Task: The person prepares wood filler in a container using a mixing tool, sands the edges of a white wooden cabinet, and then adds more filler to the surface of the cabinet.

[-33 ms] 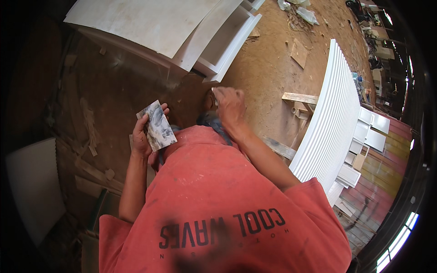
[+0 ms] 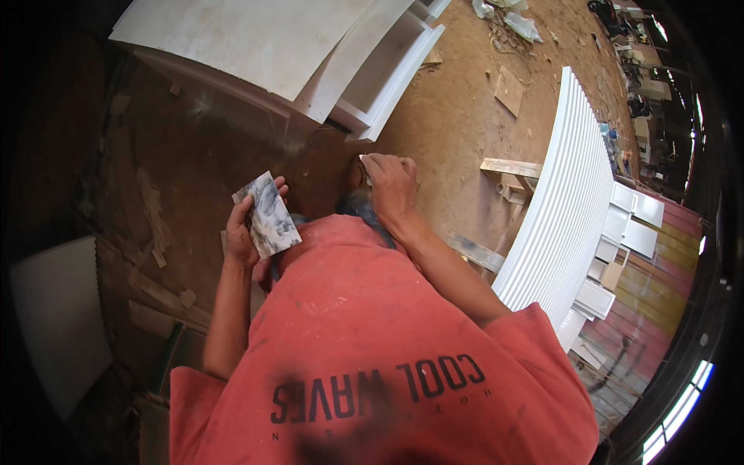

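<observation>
My left hand (image 2: 242, 231) holds a small flat rectangular board (image 2: 268, 215), its face smeared with white and dark grey. The thumb lies over the board's edge, and fingertips show behind its far side. To the right, my right hand (image 2: 394, 186) is closed, with its fingers bent together. A small pale edge (image 2: 363, 160) shows at those fingertips; the rest of that item is hidden by the hand. Beyond both hands stands a white cabinet (image 2: 232, 46) with an open drawer (image 2: 391, 77), apart from my right hand.
A white ribbed panel (image 2: 554, 209) leans over wooden supports (image 2: 511, 167) on the right. Past it are white cabinet parts (image 2: 620, 213). Wood scraps (image 2: 509, 91) and plastic bags (image 2: 523, 27) lie on the dirt floor. At far left stands a pale panel (image 2: 58, 310).
My right hand has shifted slightly toward my body, its fingers a little more bunched. The left hand and its smeared board look unmoved.
</observation>
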Tool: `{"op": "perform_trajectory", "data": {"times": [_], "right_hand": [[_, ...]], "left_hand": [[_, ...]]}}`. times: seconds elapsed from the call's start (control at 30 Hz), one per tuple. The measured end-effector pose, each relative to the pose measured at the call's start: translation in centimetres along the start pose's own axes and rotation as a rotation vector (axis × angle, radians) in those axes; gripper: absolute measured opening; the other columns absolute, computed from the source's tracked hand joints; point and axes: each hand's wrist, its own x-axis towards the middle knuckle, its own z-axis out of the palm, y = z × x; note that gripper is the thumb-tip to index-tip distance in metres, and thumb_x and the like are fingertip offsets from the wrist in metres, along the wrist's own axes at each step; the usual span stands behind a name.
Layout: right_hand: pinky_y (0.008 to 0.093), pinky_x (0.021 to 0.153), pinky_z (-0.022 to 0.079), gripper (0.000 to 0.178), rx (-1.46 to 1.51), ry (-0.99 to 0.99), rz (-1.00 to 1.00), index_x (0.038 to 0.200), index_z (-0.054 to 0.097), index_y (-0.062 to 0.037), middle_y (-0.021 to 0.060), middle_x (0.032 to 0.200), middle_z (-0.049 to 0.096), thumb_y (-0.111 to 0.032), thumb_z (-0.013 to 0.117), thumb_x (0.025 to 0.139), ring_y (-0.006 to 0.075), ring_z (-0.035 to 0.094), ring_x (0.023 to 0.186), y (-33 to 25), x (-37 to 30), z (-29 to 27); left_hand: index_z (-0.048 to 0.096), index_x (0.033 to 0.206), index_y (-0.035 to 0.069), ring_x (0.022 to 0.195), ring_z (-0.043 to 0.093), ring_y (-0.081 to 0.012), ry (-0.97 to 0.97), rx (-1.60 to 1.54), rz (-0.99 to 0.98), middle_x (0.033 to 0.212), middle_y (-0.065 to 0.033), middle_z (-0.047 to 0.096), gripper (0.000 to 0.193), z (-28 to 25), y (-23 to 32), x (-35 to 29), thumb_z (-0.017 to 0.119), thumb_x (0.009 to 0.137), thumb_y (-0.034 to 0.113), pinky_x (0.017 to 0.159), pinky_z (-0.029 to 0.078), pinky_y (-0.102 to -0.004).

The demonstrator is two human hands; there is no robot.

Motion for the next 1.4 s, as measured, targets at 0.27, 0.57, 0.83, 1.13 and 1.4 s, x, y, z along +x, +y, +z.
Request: {"op": "perform_trajectory", "data": {"times": [0.27, 0.57, 0.83, 1.13, 1.4], "right_hand": [[0.0432, 0.087, 0.038, 0.036, -0.092, -0.006, 0.241, 0.109, 0.073, -0.0154, 0.0081, 0.106, 0.072, -0.005, 0.059, 0.078, 0.0265, 0.066, 0.099, 8.9, 8.4, -1.3], [0.0435, 0.081, 0.04, 0.018, -0.058, 0.025, 0.018, 0.085, 0.072, -0.0129, 0.0109, 0.083, 0.067, -0.005, 0.058, 0.078, 0.0284, 0.064, 0.084, 1.9, 3.7, -0.7], [0.0405, 0.095, 0.043, 0.03, 0.712, 0.009, 0.247, 0.113, 0.07, -0.0075, 0.0117, 0.108, 0.068, 0.002, 0.057, 0.087, 0.0261, 0.064, 0.099, -5.3, -3.5, -8.4], [0.0406, 0.098, 0.046, 0.052, 0.823, 0.43, -0.304, 0.125, 0.064, -0.0092, 0.0113, 0.126, 0.057, 0.009, 0.068, 0.076, 0.031, 0.054, 0.117, -5.8, -2.4, -21.4], [0.0452, 0.099, 0.043, 0.059, 0.648, 0.542, -0.341, 0.122, 0.064, -0.0155, 0.0108, 0.127, 0.052, 0.006, 0.071, 0.068, 0.0334, 0.049, 0.117, 7.4, -1.1, -20.0]], "left_hand": [[0.045, 0.141, -0.002, 0.124, 0.057, -0.0282, 0.058, 0.008, -0.029, 0.138, -0.0173, 0.056, 0.051, 0.1, 0.0, -0.2, 0.04, 0.101, 0.03, 0.105, 0.048, -0.0426], [0.058, 0.124, 0.003, 0.1, 0.067, -0.0201, 0.176, 0.178, 0.045, 0.111, -0.0081, 0.067, 0.028, 0.0, 0.2, -1.5, 0.055, 0.098, 0.012, 0.09, 0.055, -0.0377], [0.053, 0.128, 0.002, 0.1, 0.068, -0.0214, 0.035, 0.281, -0.048, 0.112, -0.0087, 0.066, 0.032, 7.6, 2.3, -2.7, 0.055, 0.096, 0.006, 0.087, 0.058, -0.0417], [0.05, 0.134, 0.004, 0.107, 0.066, -0.024, -0.146, 0.27, -0.206, 0.12, -0.0122, 0.064, 0.04, 21.7, 1.8, -2.5, 0.056, 0.098, 0.02, 0.092, 0.056, -0.0411], [0.052, 0.124, 0.005, 0.101, 0.065, -0.0187, -0.151, 0.393, -0.073, 0.109, -0.0073, 0.064, 0.03, 31.1, -7.3, 5.0, 0.062, 0.096, 0.011, 0.084, 0.057, -0.0357]]}}
